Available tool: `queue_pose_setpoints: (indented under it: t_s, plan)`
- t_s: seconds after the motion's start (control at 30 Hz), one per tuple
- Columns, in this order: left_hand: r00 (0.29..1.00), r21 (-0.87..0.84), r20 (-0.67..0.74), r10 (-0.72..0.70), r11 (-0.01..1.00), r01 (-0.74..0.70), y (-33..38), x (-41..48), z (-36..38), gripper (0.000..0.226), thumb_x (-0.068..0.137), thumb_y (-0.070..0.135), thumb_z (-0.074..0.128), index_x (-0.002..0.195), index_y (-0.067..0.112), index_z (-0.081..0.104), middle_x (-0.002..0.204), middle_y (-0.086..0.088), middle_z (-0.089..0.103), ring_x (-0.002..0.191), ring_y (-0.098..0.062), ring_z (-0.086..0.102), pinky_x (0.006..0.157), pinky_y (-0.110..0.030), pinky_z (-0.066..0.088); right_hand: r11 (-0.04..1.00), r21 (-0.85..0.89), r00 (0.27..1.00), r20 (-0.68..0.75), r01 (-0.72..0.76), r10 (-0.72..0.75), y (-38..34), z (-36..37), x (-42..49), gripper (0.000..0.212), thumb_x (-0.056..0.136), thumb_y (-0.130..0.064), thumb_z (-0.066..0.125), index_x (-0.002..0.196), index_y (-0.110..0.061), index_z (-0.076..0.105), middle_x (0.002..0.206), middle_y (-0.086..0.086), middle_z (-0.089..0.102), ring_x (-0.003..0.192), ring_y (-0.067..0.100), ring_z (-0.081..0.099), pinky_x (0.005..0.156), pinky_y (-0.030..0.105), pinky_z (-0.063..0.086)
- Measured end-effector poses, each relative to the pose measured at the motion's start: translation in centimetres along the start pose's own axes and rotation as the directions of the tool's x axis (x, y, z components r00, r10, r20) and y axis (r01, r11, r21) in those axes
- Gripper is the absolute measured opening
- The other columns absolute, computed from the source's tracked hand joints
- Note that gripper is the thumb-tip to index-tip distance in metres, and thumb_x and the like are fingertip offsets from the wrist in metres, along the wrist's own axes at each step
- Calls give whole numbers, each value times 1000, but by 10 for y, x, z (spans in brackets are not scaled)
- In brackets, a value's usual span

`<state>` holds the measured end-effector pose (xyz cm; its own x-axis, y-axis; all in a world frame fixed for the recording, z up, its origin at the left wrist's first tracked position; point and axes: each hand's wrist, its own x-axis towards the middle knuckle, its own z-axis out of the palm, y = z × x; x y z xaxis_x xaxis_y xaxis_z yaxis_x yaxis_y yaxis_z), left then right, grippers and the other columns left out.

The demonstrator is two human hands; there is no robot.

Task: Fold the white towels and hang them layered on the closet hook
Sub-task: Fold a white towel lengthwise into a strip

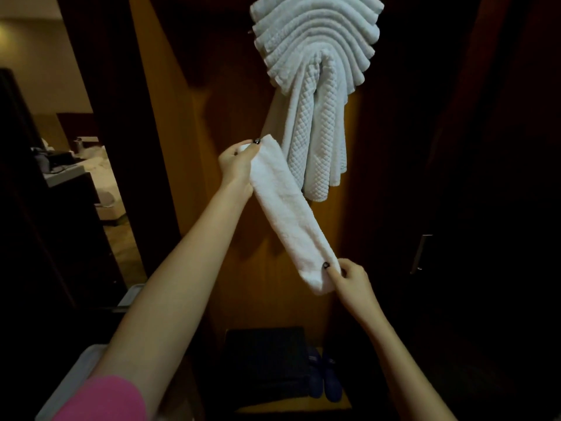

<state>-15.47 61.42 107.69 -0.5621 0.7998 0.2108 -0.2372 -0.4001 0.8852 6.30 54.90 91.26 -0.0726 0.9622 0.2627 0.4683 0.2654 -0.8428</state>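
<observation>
Leftmost, at 9 o'clock, a lit room with a bed (103, 183) shows past the dark door edge; it plays no part in the job. At 7 o'clock there is a pink sleeve (100, 399), with the forearm bare above it.

The left hand (236, 161) is just off centre toward 11 o'clock. It is clamped on the upper end of the folded towel (288, 214): one dark-nailed digit lies over the top edge, and the other fingers are hidden behind the cloth.

The towel is a narrow white band running on a diagonal from 11 down to 5 o'clock, in the air in front of the closet panel (243, 268). It is not yet on the hook. My guess is that it is held stretched by both ends so the fold stays flat and narrow for draping.

At 12 o'clock the hung towels (315, 41) lie in stacked arcs, each edge showing under the next. They sit over a waffle towel (315, 141) that hangs down from the middle. The hook itself is buried beneath them. Many layers are up, so the task looks well along.

At 6 o'clock, low in the closet, a pair of blue slippers (324, 381) sits beside a dark box (267, 360).

The right hand (352, 278), at 5 o'clock, pinches the towel's lower end, with the thumb pressed on the near face and the fingers curled under.

At 3 o'clock there is a metal door handle (420, 253), well apart from the hands.
</observation>
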Motion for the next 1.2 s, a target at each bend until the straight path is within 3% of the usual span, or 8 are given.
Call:
queue_pose_setpoints:
  t_s: [0.3,0.43,0.53,0.67,0.83,0.97,1.1,1.2]
  plan:
    - [993,60,116,0,998,-7,-29,15,-20,33,89,19,71,117,3,67,111,-8,70,106,-18,67,86,-23,55,904,426,993,-117,41,11,19,-46,13,32,92,-30,66,67,-16,53,57,-13,45,51,2,41,47,15,33]
    - [993,101,116,21,994,-33,-32,22,-22,33,89,19,70,118,3,66,114,-10,69,110,-20,65,97,-31,51,790,604,993,97,-108,61,19,-70,24,11,91,-11,66,100,-16,68,79,-2,66,67,10,63,61,26,51]
    - [990,138,142,28,989,-48,-32,25,-26,33,89,20,70,118,5,66,109,-6,70,102,-15,66,89,-25,53,783,591,974,210,-195,84,13,-88,31,3,90,-5,64,88,-5,66,64,4,47,56,11,42,63,26,43]
    - [964,186,248,91,973,-139,-24,31,-27,28,88,20,72,113,8,67,100,-3,72,85,-6,70,72,-19,55,783,597,985,115,-173,130,-7,-103,53,40,93,1,55,56,-14,50,58,1,30,50,9,33,58,28,33]
    - [899,258,402,174,920,-294,7,45,-18,27,84,17,76,107,26,65,81,6,75,82,-8,72,74,-23,57,757,646,993,4,-94,119,-41,-130,99,15,99,-7,51,92,-3,65,78,7,66,69,17,64,66,31,53]
    - [869,184,455,196,934,-307,35,61,-5,39,87,9,70,124,13,59,81,9,76,80,-4,71,68,-18,55,809,588,998,-51,-4,42,-67,-149,140,26,100,-17,52,112,5,61,102,16,68,86,25,68,75,36,58]
    - [822,160,516,242,915,-370,69,78,3,42,90,8,66,130,18,55,76,3,74,73,-8,70,65,-20,56,830,543,988,-142,131,-64,-107,-162,175,31,100,-21,55,112,7,60,105,22,64,93,31,63,86,45,54]
    - [811,142,495,311,892,-429,99,98,16,38,91,10,66,124,26,57,67,2,67,64,-9,64,60,-21,52,809,546,973,-189,218,-134,-144,-172,204,20,98,-21,58,90,-3,60,91,18,58,79,27,58,73,38,52]
